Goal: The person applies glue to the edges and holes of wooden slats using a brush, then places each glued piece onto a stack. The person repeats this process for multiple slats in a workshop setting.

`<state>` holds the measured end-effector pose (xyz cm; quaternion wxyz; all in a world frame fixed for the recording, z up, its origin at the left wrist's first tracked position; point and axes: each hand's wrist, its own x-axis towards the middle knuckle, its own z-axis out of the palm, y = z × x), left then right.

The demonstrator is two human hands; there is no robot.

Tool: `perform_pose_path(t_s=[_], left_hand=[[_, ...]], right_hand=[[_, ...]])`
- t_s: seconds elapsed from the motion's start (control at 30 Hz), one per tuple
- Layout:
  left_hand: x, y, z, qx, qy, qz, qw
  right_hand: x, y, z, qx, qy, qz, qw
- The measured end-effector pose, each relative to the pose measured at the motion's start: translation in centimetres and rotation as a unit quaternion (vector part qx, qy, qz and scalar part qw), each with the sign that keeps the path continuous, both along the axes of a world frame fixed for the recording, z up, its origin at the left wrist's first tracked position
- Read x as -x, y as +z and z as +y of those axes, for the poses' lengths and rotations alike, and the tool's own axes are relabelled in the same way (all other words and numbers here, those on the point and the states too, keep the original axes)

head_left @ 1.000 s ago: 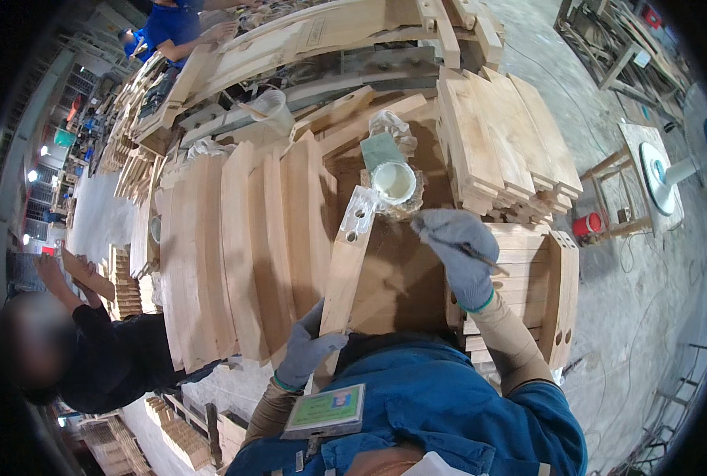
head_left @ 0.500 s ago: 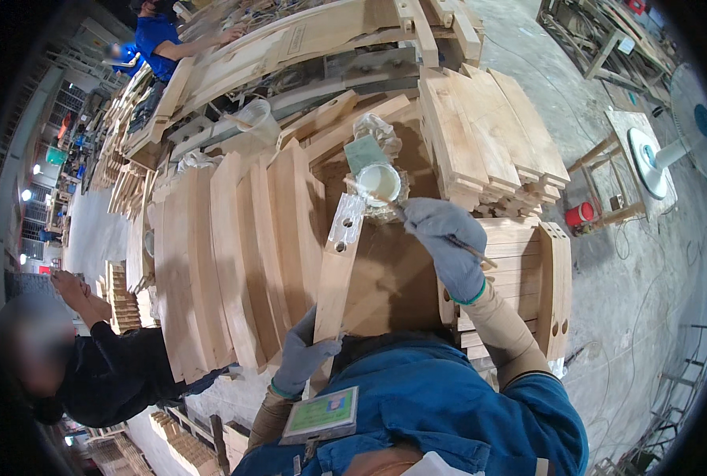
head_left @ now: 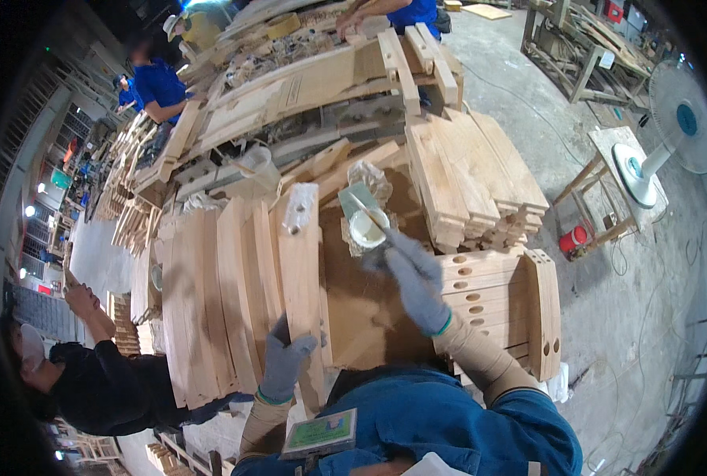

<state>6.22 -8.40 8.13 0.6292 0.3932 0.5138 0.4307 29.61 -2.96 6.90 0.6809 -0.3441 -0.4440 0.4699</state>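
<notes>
My left hand (head_left: 287,361), in a grey glove, is closed round the lower part of a pale wooden piece (head_left: 304,270). The far end of this piece has a hole and a whitish, wet-looking coating. My gloved right hand (head_left: 415,282) is closed on a thin wooden stick (head_left: 365,210), which crosses over the cup; whether it has bristles I cannot make out. Blur smears the fingers at the cup's near side. The white cup (head_left: 369,230) contains a whitish substance and stands on brown cardboard (head_left: 361,317), beside a pale green block (head_left: 356,198).
Curved wooden pieces (head_left: 199,309) stand in a row at left. Stacked boards (head_left: 472,174) and drilled pieces (head_left: 484,297) lie at right. A translucent bucket (head_left: 258,168) sits farther back. A fan (head_left: 643,170) stands on a stool at right. A person in black (head_left: 107,389) is at left; others work beyond.
The wooden piece has shifted left and turned more upright in my left hand. My right hand has moved left and down, nearer the cup, and the stick has swung round. The whole view has shifted.
</notes>
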Motion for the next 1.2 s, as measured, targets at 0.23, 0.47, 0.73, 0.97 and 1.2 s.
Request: perform_pose_path(t_s=[0.23, 0.47, 0.73, 0.97, 1.2], left_hand=[[-5.7, 2.4, 4.0, -0.126, -0.038, 0.061, 0.989], [-3.6, -2.8, 2.2, -0.144, -0.214, 0.244, 0.935], [-4.9, -1.0, 7.1, -0.008, -0.130, 0.172, 0.976], [-7.1, 2.2, 24.6, 0.001, -0.178, 0.015, 0.984], [-10.5, -3.6, 41.1, -0.013, -0.167, 0.008, 0.986]], right_hand=[[4.4, 1.1, 0.7, 0.006, 0.160, 0.074, 0.984], [-0.5, 4.3, 6.8, 0.022, 0.039, 0.106, 0.993], [-2.0, 1.8, 11.0, -0.076, -0.122, -0.027, 0.989], [-7.8, 0.6, 5.7, -0.093, -0.170, -0.165, 0.967], [-16.7, -3.8, -1.8, 0.000, -0.309, -0.393, 0.866]])
